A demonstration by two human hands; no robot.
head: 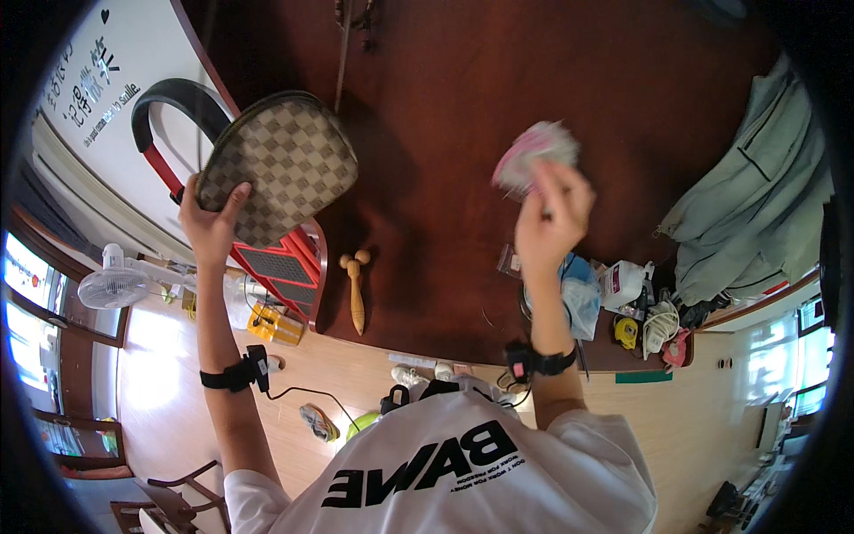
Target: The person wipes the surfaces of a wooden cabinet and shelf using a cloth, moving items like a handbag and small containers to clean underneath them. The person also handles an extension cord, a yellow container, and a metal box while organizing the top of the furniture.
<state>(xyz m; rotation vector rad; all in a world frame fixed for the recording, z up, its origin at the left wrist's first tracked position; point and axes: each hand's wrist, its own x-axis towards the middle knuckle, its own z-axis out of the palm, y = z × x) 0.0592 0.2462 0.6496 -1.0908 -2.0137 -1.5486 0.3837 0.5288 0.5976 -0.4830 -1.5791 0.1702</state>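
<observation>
A brown checkered zip pouch point(293, 157) is gripped at its lower left corner by my left hand point(212, 217), thumb across its face. The pouch is held up over the left part of the dark wooden table point(440, 267). In my right hand point(557, 207) is a small pink and whitish item point(540, 150), blurred; its exact kind cannot be told. Between my two arms, near the table's front edge, lies a wooden massage tool with ball-shaped knobs point(356, 290).
Left stands a red and black bag or carrier with a curved handle point(173, 100). At right are a blue plastic bag point(579, 300), a white bottle point(620, 284), a yellow tape measure point(626, 332), a coiled white cable point(660, 327) and a grey-green garment point(747, 200). Beaded strings point(363, 23) lie at the back.
</observation>
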